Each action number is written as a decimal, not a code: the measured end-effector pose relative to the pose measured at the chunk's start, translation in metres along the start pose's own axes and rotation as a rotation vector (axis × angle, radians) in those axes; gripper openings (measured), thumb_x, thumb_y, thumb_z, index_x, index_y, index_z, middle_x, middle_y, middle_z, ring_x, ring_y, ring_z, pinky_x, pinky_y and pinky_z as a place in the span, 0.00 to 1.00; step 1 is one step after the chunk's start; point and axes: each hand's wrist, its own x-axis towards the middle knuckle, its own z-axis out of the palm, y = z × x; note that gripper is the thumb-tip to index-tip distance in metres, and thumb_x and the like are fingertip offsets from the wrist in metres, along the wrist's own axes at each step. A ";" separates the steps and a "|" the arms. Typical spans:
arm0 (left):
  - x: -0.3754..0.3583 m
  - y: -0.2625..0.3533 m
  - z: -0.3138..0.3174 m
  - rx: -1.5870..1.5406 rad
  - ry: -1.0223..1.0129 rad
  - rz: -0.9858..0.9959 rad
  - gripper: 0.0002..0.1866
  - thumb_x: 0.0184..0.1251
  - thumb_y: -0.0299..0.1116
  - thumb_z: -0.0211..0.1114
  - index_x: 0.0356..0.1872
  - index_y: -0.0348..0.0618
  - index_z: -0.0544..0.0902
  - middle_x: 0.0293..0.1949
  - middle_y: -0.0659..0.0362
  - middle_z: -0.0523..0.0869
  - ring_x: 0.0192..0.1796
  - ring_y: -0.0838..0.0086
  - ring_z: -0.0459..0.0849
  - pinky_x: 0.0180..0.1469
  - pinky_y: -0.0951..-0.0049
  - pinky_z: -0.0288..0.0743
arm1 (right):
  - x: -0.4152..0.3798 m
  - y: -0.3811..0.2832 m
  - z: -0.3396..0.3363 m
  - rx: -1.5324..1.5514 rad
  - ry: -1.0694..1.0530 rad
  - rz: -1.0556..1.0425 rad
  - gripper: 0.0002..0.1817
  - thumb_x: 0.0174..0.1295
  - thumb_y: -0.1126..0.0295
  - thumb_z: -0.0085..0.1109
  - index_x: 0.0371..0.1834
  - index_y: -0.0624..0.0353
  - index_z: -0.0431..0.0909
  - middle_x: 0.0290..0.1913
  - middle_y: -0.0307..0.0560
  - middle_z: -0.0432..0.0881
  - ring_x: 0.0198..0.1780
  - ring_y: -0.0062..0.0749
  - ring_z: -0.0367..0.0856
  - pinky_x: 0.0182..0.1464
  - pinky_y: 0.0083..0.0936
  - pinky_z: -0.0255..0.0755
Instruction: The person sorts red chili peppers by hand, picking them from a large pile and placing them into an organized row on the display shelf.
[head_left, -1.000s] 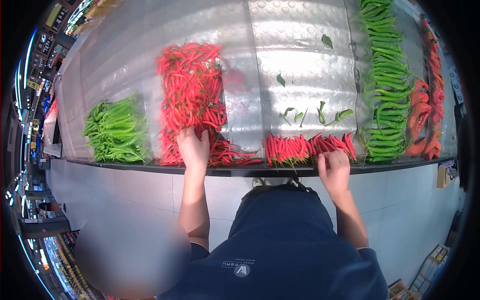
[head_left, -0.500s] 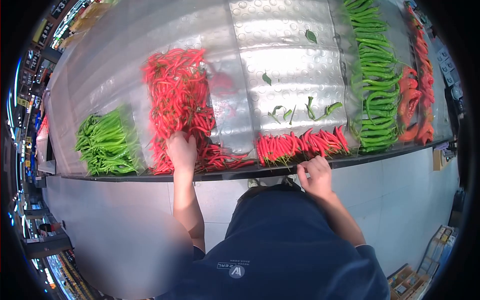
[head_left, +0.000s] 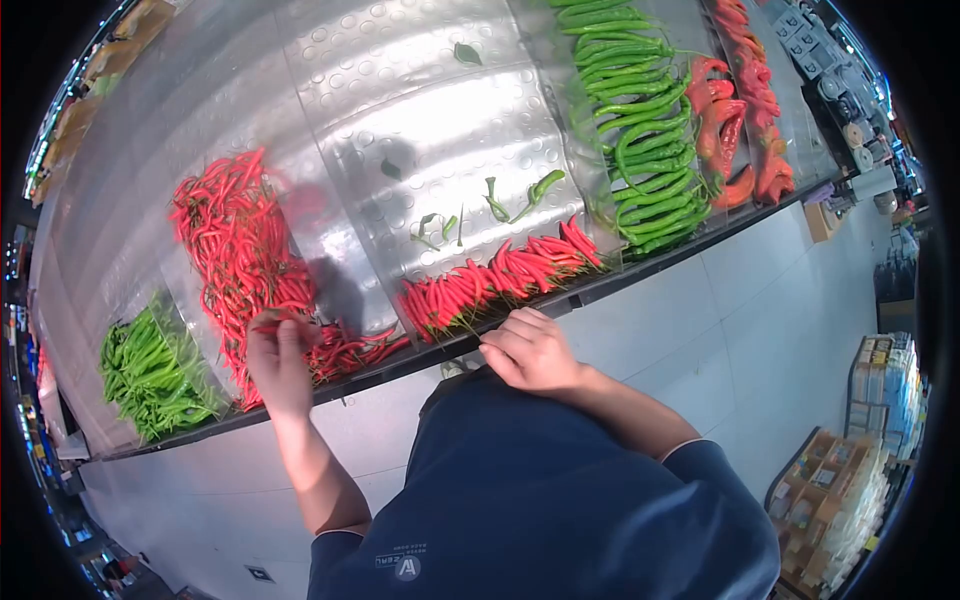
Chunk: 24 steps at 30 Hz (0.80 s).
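Observation:
My left hand [head_left: 280,365] is over the front of a tall heap of red chili peppers [head_left: 235,225]. Its thumb and fingers are pinched together, with a bit of red chili pepper showing between them. At the front edge of the display, my right hand [head_left: 530,350] is curled closed just below a neat row of red chili peppers [head_left: 500,275], whose stems point toward me. Whatever its fingers may hold is hidden. Loose red chili peppers [head_left: 350,352] lie between the heap and the row.
Green chili peppers [head_left: 155,375] are piled at left; long green peppers [head_left: 640,130] are stacked at right, beside larger red peppers [head_left: 718,130]. Clear dividers split the silver display bed [head_left: 440,125]. Leaves and several green pepper pieces [head_left: 540,190] lie on it. A dark rim [head_left: 590,295] edges the front.
The view has turned and shifted right. My left hand has drawn back from inside the chili heap, a red piece now at its fingertips. My right hand stays by the row, its fingers more curled.

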 end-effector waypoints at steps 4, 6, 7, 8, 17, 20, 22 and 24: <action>-0.023 0.015 0.058 -0.513 -0.431 -0.369 0.05 0.77 0.27 0.55 0.47 0.37 0.75 0.36 0.56 0.80 0.28 0.76 0.76 0.28 0.78 0.67 | 0.010 -0.012 -0.003 0.145 0.046 0.097 0.12 0.58 0.76 0.66 0.45 0.62 0.83 0.36 0.47 0.81 0.34 0.40 0.82 0.37 0.34 0.76; -0.028 0.013 0.080 -0.623 -0.547 -0.484 0.06 0.77 0.27 0.57 0.48 0.36 0.76 0.35 0.57 0.80 0.26 0.78 0.71 0.26 0.78 0.62 | 0.015 -0.011 -0.007 0.152 0.124 0.084 0.18 0.58 0.78 0.66 0.53 0.62 0.82 0.47 0.51 0.80 0.40 0.41 0.83 0.41 0.33 0.76; -0.030 0.012 0.089 -0.626 -0.557 -0.485 0.06 0.77 0.27 0.57 0.48 0.36 0.76 0.35 0.57 0.80 0.26 0.78 0.71 0.26 0.78 0.62 | 0.017 -0.012 -0.011 0.144 0.127 0.089 0.18 0.58 0.78 0.66 0.53 0.62 0.82 0.47 0.51 0.80 0.40 0.41 0.83 0.41 0.33 0.76; -0.032 0.012 0.097 -0.595 -0.612 -0.502 0.05 0.77 0.26 0.56 0.47 0.37 0.76 0.34 0.59 0.80 0.26 0.79 0.71 0.26 0.79 0.62 | 0.021 -0.013 -0.016 0.087 0.102 0.012 0.21 0.55 0.78 0.65 0.55 0.60 0.82 0.49 0.49 0.79 0.44 0.43 0.81 0.44 0.36 0.76; -0.044 0.007 0.131 -0.441 -0.672 -0.564 0.10 0.81 0.32 0.53 0.44 0.37 0.78 0.35 0.58 0.83 0.24 0.81 0.68 0.26 0.79 0.59 | 0.016 -0.007 -0.028 -0.382 0.226 -0.107 0.20 0.47 0.69 0.63 0.48 0.46 0.87 0.51 0.36 0.78 0.50 0.34 0.71 0.53 0.36 0.65; -0.043 0.004 0.137 -0.527 -0.609 -0.661 0.13 0.82 0.35 0.49 0.43 0.37 0.78 0.35 0.57 0.82 0.25 0.79 0.70 0.28 0.77 0.62 | 0.011 0.007 -0.039 -0.408 0.161 -0.120 0.15 0.49 0.69 0.66 0.43 0.50 0.87 0.44 0.37 0.80 0.46 0.35 0.73 0.51 0.35 0.65; -0.041 -0.008 0.136 -0.533 -0.560 -0.636 0.13 0.83 0.35 0.49 0.42 0.38 0.77 0.35 0.58 0.81 0.27 0.78 0.72 0.29 0.76 0.64 | 0.006 0.022 -0.045 -0.466 0.199 0.029 0.13 0.50 0.69 0.68 0.41 0.52 0.86 0.41 0.39 0.79 0.44 0.36 0.73 0.49 0.36 0.65; -0.041 -0.010 0.133 -0.585 -0.491 -0.625 0.12 0.82 0.35 0.49 0.40 0.39 0.77 0.35 0.59 0.80 0.29 0.77 0.74 0.31 0.76 0.67 | 0.004 0.043 -0.055 -0.601 0.234 0.249 0.10 0.51 0.69 0.71 0.38 0.54 0.85 0.35 0.41 0.79 0.41 0.39 0.74 0.44 0.37 0.64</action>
